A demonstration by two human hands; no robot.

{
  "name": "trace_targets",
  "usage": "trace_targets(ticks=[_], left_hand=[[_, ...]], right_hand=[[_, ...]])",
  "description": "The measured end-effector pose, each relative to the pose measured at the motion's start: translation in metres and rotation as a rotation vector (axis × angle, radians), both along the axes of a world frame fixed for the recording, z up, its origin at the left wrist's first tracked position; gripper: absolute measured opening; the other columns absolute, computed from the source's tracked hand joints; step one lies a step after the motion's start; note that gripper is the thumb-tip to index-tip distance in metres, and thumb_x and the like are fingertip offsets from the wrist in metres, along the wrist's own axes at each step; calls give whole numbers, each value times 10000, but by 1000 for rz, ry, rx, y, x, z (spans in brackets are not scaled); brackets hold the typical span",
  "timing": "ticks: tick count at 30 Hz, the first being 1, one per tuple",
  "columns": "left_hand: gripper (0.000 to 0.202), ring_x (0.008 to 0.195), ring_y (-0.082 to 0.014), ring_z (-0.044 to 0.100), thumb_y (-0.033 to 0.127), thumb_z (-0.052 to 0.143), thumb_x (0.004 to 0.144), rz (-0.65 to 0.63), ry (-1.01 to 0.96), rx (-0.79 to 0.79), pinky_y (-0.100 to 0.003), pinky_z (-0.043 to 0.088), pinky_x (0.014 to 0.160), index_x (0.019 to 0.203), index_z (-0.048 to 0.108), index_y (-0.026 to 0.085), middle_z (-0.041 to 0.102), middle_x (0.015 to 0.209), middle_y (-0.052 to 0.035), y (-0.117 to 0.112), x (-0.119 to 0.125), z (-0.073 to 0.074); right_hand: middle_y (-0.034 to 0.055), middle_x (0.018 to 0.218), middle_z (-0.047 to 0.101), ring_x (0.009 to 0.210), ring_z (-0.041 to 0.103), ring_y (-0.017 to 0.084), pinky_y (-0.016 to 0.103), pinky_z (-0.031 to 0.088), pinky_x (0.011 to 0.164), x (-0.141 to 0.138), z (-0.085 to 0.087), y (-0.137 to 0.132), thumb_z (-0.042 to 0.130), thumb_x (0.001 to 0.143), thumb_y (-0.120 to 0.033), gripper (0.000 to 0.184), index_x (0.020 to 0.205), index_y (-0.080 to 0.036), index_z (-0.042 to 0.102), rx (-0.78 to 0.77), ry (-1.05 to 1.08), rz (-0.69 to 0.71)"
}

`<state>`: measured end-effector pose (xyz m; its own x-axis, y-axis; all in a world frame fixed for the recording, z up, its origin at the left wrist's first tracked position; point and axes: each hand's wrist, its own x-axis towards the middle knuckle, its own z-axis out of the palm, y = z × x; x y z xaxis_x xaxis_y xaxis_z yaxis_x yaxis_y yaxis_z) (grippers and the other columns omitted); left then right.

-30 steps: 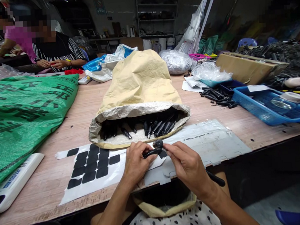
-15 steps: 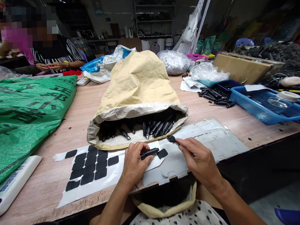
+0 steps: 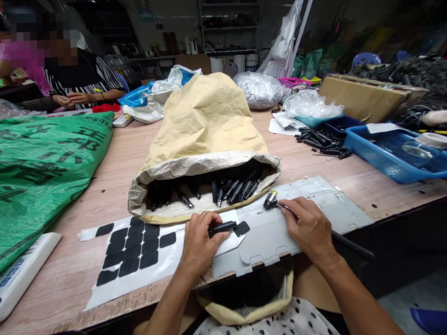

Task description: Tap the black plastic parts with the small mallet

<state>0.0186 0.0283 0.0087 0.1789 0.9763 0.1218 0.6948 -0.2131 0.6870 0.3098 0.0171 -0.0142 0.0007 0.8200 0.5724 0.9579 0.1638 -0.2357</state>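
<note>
My left hand point(image 3: 200, 242) is closed round a small black plastic part point(image 3: 222, 228) with a black pad point(image 3: 241, 228) at its end, held just above a white backing sheet point(image 3: 113, 278) that carries several black adhesive pads point(image 3: 132, 248). My right hand point(image 3: 309, 228) pinches a thin tool with a round black head and a yellow-green tip point(image 3: 271, 200), resting on a grey flat sheet point(image 3: 317, 208). An open tan sack point(image 3: 203, 134) lies right behind both hands, its mouth showing several black parts point(image 3: 234, 189).
A green woven bag point(image 3: 38, 165) fills the left. A white device point(image 3: 21, 275) lies at the front left edge. Blue baskets point(image 3: 397, 155), loose black parts point(image 3: 322, 141), plastic bags and a cardboard box point(image 3: 368, 97) stand at the right. Two people sit at the far left.
My right hand has drawn away from the left, moving right with the tool and lowering onto the grey sheet. The left hand keeps its part in place.
</note>
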Motion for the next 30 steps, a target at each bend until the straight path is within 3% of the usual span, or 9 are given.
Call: trace_targets(ticks=[5,8,12,15,19,24,30], left_hand=[[116,960,-249,544,251,733,830,-16,6,28,-390,402,874,912,651,245,677,940,-7,1,-1,-1],[91,965,-251,560,288,707,867,-49,-16,58,-390,423,874,928,660,239,692,963,-26,-8,1,6],[127,878,-217,611,356,627,944,-251,-111,-77,-335,471,780,999,669,249,701,947,-39,-41,8,22],[110,803,-186,645,349,613,947,-436,-115,-255,-295,466,705,1002,671,273,714,913,-14,-71,17,24],[123,857,-224,683,325,621,903,-502,75,-375,-307,466,714,1009,656,273,741,975,-28,-95,28,1],[265,988,-327,711,320,523,929,-335,321,-476,-396,516,823,1128,682,245,754,1042,-117,-104,34,-36],[315,1000,-337,735,277,534,901,-259,309,-536,-406,536,840,1166,705,264,777,1015,-106,-104,40,-45]], right_hand=[[44,909,690,882,587,215,337,449,815,-3,0,-2,563,956,-202,226,1112,-223,726,7,-24,-17],[42,912,690,875,582,215,335,440,809,-3,1,-2,566,956,-203,222,1113,-225,723,11,-31,-17],[44,914,689,866,576,215,338,432,803,-2,0,-2,559,960,-205,220,1108,-225,720,9,-32,-17],[45,912,687,869,578,217,340,432,798,-2,-1,-2,553,965,-212,221,1109,-227,721,11,-36,-21],[48,922,690,875,582,220,343,435,799,-2,-2,-2,556,965,-214,224,1119,-225,719,10,-43,-22],[47,917,688,872,579,221,344,434,800,-3,0,-3,558,960,-204,224,1114,-226,719,10,-42,-26],[50,908,682,873,576,220,343,422,784,-3,0,-3,544,967,-212,227,1117,-225,715,15,-42,-19]])
